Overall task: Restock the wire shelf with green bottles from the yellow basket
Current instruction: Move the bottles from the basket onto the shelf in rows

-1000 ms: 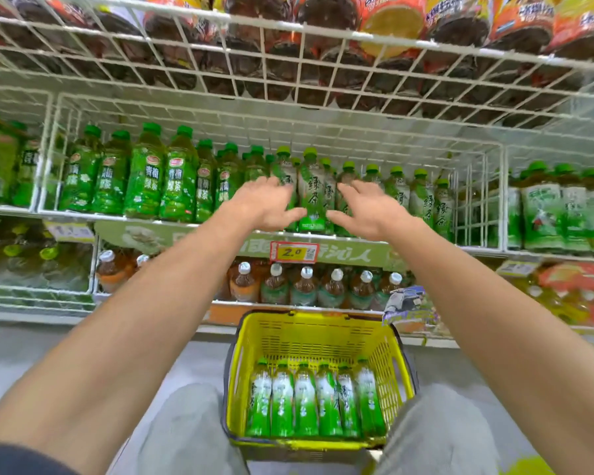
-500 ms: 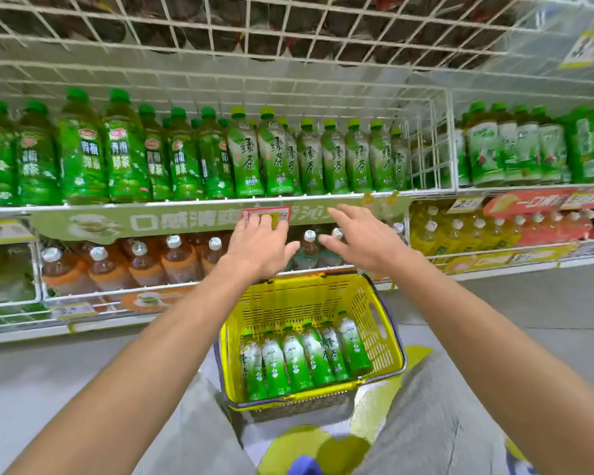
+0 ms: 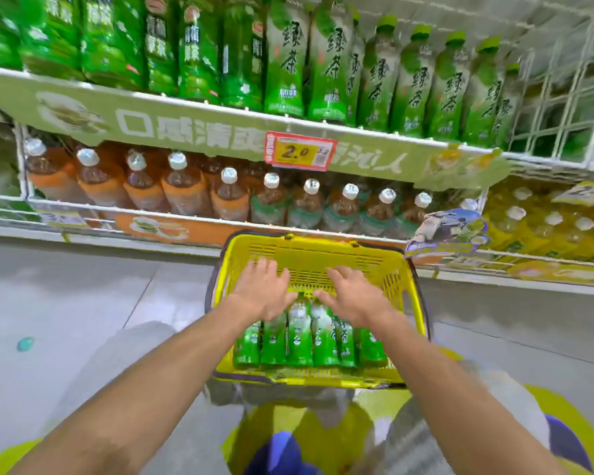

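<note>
Shop aisle, white wire shelf [image 3: 559, 108] far, front row looks full | yellow plastic basket [image 3: 405, 286] near, six green plastic bottles [image 3: 299, 337] inside, unshelved | left hand [image 3: 264, 291], right hand [image 3: 352, 296] spread empty above them

a red-edged yellow paper price tag [image 3: 299, 151] at centre frame is showing "2.0". the pale green shelf-edge banner [image 3: 186, 128] is reading "口感清爽"; green plastic bottles [image 3: 333, 60] at upper centre are bearing "绿茶".

You had a yellow slotted plastic basket [image 3: 323, 255] with a dark rim, holding green plastic bottles [image 3: 299, 341] with white-misted labels. The white wire shelf [image 3: 542, 156] wore a pale green strip [image 3: 192, 128] with white lettering and a red-edged yellow price tag [image 3: 300, 152].
</note>
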The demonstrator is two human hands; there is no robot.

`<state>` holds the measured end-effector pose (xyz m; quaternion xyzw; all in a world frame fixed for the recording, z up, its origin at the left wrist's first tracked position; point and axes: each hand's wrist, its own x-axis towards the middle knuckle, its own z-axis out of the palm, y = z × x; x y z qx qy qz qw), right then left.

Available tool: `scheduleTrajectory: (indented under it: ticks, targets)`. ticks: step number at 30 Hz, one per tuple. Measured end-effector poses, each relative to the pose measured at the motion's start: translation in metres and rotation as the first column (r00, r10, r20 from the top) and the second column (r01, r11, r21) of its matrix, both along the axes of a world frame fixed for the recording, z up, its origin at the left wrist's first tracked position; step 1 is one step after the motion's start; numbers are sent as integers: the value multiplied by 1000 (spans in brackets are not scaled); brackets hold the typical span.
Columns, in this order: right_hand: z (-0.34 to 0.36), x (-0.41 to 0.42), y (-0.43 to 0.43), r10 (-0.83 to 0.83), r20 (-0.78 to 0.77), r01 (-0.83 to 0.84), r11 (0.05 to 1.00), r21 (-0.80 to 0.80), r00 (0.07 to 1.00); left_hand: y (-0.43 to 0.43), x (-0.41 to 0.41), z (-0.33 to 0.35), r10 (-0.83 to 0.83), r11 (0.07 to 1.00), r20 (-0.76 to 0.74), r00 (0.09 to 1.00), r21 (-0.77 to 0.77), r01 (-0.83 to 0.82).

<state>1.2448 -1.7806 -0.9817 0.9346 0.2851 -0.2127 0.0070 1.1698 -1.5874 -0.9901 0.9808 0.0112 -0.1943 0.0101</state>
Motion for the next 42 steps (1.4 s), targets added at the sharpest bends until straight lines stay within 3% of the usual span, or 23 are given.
scheduleTrajectory:
  ticks: [7,12,16,27,31,34,38,40,42]
  targets:
    - [-114,24,2,24,-173,-36,997,-66,985,-1,26,-88,112,991,-180,977,-57,-124]
    - [-164,36,22,75,-205,-78,997,-6,976,1,42,-135,185,974,-258,948,-81,-212]
    - [-177,35,28,64,-201,-59,998,29,978,-9,60,-157,236,944,-283,930,-163,-289]
    - [-175,38,37,15,-132,-23,998,-60,991,-9,64,-180,404,826,-251,880,-313,-469]
    - [-175,33,32,-60,-157,66,997,31,986,-2,59,-171,490,732,-247,836,-405,-549]
    - [-172,26,21,-110,-157,138,974,182,982,6,55,-163,584,602,-300,754,-464,-650]
    - [-164,8,12,-229,-249,308,882,356,941,14,50,-158,630,469,-375,680,-514,-718]
    - [-165,2,11,-303,-305,407,833,375,903,15,47,-157,665,364,-404,628,-559,-745]
    - [-166,-3,15,-354,-368,486,788,378,860,16,42,-151,682,323,-411,605,-572,-754]
